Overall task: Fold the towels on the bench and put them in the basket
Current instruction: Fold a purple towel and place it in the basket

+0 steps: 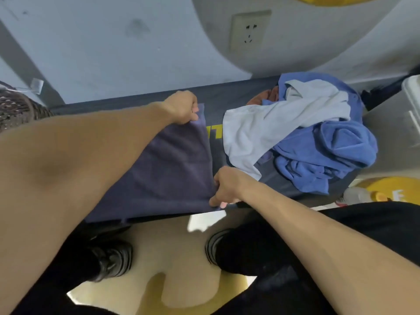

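Left hand: the left hand [183, 107] is pinching the far right corner of the dark purple towel [168, 169].
Right hand: the right hand [227, 186] is pinching its near right corner.
Towel: it is lying flat on the dark worktop [229, 96].
Pile: blue, white and brown towels [302, 135] are lying heaped to the right.
Basket: a woven basket [16, 108] is sitting at the left edge.

We reach both bare arms out in front. Our left hand [181, 108] is far out, fingers curled, pinching the far corner of a towel [172, 164]. Our right hand [227, 187] is close to us, pinching the near corner.
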A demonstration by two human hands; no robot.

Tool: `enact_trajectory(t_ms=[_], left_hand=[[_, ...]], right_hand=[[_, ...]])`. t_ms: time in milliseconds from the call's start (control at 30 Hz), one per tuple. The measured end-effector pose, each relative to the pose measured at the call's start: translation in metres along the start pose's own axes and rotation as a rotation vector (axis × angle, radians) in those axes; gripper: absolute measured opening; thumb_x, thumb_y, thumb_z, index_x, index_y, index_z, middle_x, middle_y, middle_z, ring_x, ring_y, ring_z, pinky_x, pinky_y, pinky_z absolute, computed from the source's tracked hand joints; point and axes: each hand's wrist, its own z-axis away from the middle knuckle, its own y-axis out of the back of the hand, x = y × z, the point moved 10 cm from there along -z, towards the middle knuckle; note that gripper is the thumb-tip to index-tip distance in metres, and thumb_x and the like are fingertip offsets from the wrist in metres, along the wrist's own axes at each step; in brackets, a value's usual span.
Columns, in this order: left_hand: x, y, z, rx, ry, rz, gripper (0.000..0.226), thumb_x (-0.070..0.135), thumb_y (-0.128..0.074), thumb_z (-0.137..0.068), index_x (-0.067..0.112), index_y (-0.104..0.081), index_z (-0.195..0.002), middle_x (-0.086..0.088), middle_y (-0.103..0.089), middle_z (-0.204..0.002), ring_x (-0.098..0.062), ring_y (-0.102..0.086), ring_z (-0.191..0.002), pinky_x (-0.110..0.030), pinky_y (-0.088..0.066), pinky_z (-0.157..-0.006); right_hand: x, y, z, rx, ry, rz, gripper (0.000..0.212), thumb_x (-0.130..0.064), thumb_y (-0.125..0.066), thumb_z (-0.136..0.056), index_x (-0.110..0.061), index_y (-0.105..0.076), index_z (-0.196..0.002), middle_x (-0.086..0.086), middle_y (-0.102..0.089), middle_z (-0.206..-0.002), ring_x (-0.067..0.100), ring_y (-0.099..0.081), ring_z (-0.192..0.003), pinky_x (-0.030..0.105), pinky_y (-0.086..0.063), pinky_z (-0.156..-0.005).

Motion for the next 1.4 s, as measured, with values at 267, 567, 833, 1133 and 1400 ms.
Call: enact_trajectory(t_ms=[267, 567, 833, 1133, 1400], left_hand=[[-0.013, 0.013, -0.017, 0.040, 0.060, 0.026, 0.014, 0.014, -0.068, -0.091, 0.007, -0.066, -0.103, -0.016, -0.068, -0.107, -0.031, -0.062, -0.100, -0.028, -0.042, -0.083], [0.000, 0.017, -0.021, 0.144, 0.030, 0.052, 0.003, 0.012, -0.067, -0.090, 0.012, -0.063, -0.090, -0.013, -0.070, -0.100, -0.030, -0.062, -0.094, -0.032, -0.047, -0.080], [0.007, 0.009, -0.021, 0.146, -0.006, 0.070, 0.005, 0.008, -0.059, -0.093, 0.011, -0.063, -0.093, -0.009, -0.069, -0.101, -0.028, -0.062, -0.094, -0.037, -0.051, -0.087], [0.006, 0.007, -0.025, 0.206, 0.082, 0.129, 0.004, 0.016, -0.059, -0.093, 0.013, -0.060, -0.094, -0.008, -0.070, -0.104, -0.030, -0.062, -0.099, -0.042, -0.051, -0.090], [-0.048, 0.041, 0.024, 0.420, 0.010, 0.209, 0.015, 0.011, -0.058, -0.089, 0.002, -0.064, -0.099, -0.016, -0.068, -0.092, -0.033, -0.061, -0.088, -0.037, -0.049, -0.083]], right_hand=[[0.006, -0.006, 0.008, 0.094, 0.093, -0.115, 0.024, -0.020, -0.076, -0.077, 0.003, -0.067, -0.078, 0.013, -0.068, -0.071, 0.027, -0.061, -0.068, 0.035, -0.053, -0.066], [0.005, -0.005, 0.011, 0.085, 0.019, 0.022, 0.036, -0.015, -0.070, -0.080, -0.009, -0.042, -0.059, 0.003, -0.043, -0.057, 0.024, -0.046, -0.061, 0.030, -0.041, -0.060], [0.013, -0.011, 0.017, -0.112, -0.083, 0.047, 0.022, -0.012, -0.058, -0.089, -0.008, -0.059, -0.068, 0.004, -0.054, -0.058, 0.017, -0.046, -0.044, 0.023, -0.040, -0.049], [0.009, -0.014, 0.013, -0.138, -0.066, 0.124, 0.025, -0.014, -0.061, -0.090, -0.012, -0.052, -0.067, 0.005, -0.057, -0.072, 0.019, -0.049, -0.057, 0.024, -0.040, -0.053], [0.016, 0.022, 0.014, -0.249, -0.157, -0.072, 0.037, -0.040, -0.058, -0.097, -0.007, -0.064, -0.081, 0.005, -0.060, -0.063, 0.018, -0.042, -0.047, 0.022, -0.033, -0.045]])
